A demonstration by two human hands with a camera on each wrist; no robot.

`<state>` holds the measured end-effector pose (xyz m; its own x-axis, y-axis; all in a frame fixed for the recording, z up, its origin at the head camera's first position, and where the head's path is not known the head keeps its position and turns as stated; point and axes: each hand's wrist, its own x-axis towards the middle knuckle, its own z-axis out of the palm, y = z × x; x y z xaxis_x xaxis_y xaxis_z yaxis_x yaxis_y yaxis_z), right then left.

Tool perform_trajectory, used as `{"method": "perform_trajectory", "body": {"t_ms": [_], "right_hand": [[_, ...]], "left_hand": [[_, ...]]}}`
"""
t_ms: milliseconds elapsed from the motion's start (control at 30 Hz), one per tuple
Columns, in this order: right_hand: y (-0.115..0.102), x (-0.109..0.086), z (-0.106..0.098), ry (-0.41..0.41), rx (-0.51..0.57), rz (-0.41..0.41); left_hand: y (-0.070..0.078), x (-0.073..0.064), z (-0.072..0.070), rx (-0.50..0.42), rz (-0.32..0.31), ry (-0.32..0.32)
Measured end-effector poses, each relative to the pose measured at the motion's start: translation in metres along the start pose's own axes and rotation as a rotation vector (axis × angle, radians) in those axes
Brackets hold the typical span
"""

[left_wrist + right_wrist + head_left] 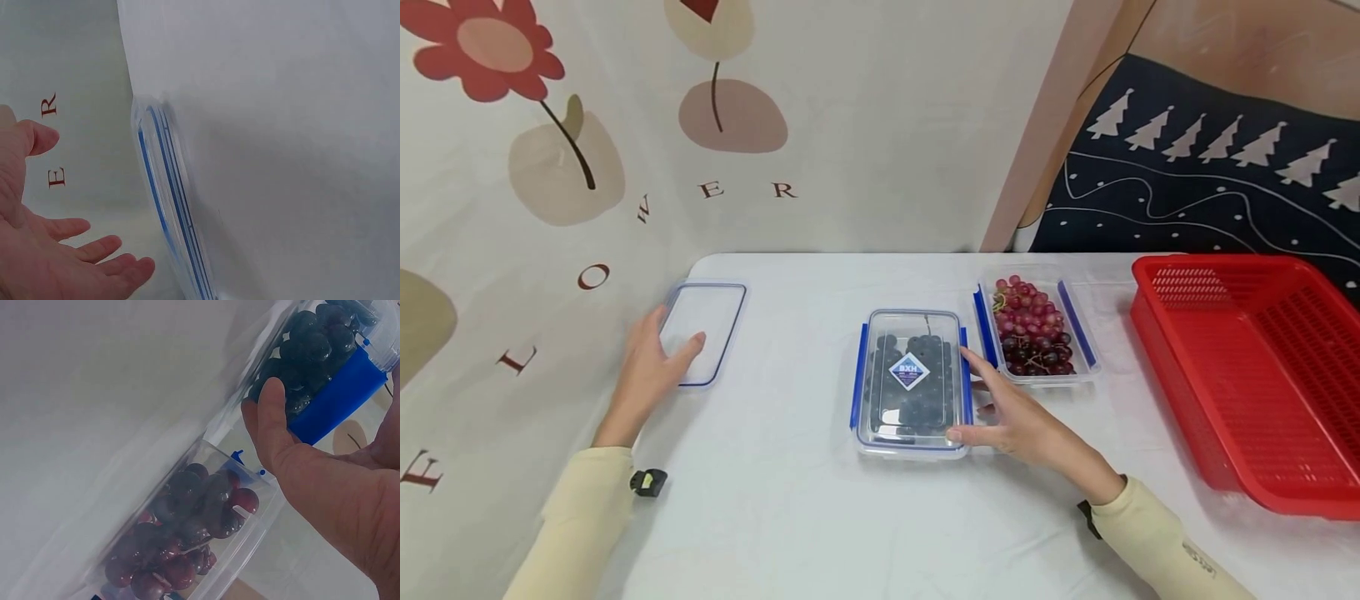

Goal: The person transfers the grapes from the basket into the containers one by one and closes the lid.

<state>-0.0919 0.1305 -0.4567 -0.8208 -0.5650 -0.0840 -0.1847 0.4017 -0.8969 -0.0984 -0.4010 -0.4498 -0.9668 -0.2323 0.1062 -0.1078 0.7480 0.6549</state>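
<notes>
In the head view, a clear lidded box point(917, 417) of dark grapes with blue side latches stands mid-table. My right hand point(1022, 421) is at its right side, thumb on the lid's near corner and fingers along the latch. The right wrist view shows that hand point(337, 487) with fingers extended beside the blue latch point(340, 397). My left hand point(651, 367) hovers at clear, blue-rimmed lids point(718, 333) on the left. In the left wrist view its fingers point(103, 247) are spread, apart from the stacked lids point(172, 181).
Behind the right hand stands a lidless clear box point(1093, 377) of red and dark grapes point(1030, 321), latches folded out. A red plastic basket point(1195, 417) occupies the right side. Printed cloth point(880, 125) hangs behind and left of the white table point(760, 500).
</notes>
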Motion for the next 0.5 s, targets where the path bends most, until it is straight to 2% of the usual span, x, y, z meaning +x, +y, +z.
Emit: {"method": "perform_trajectory", "body": {"t_ms": [233, 500], "right_hand": [[0.001, 0.001, -0.001, -0.001, 0.003, 0.000], [0.000, -0.001, 0.000, -0.005, 0.003, 0.011]], "left_hand": [[-0.011, 0.010, -0.003, 0.049, -0.014, -0.025], [-0.020, 0.015, -0.008, 0.097, -0.084, -0.121]]}}
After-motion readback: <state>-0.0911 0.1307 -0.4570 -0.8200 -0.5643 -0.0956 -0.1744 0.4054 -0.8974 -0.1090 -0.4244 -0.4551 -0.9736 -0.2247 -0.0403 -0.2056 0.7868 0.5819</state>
